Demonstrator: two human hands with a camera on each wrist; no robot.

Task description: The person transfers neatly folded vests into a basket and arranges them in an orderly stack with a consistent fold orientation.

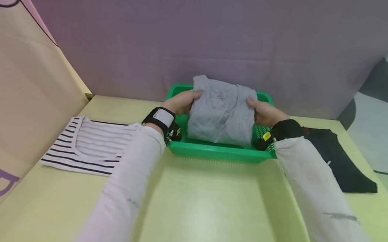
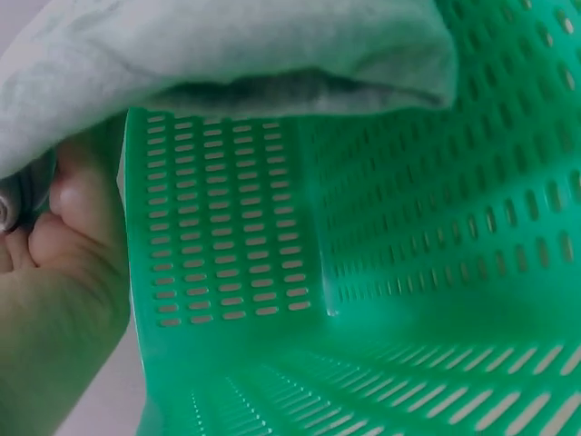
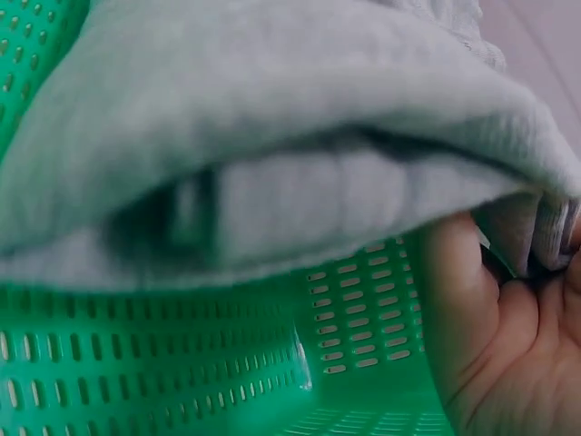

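A folded grey garment (image 1: 222, 111) hangs over a green perforated basket (image 1: 212, 150) at the back of the table. My left hand (image 1: 182, 101) grips its left edge and my right hand (image 1: 264, 112) grips its right edge. In the left wrist view the grey garment (image 2: 227, 54) sits just above the basket wall (image 2: 227, 245), with my left hand (image 2: 54, 272) at the frame's left. Seen from the right wrist, the grey garment (image 3: 272, 145) fills most of the frame over the basket (image 3: 182, 363), my right hand (image 3: 508, 336) under its edge.
A folded black-and-white striped shirt (image 1: 89, 146) lies on the yellow-green table (image 1: 202, 210) to the left. A folded dark garment (image 1: 341, 159) lies to the right. Fabric walls enclose the back and both sides.
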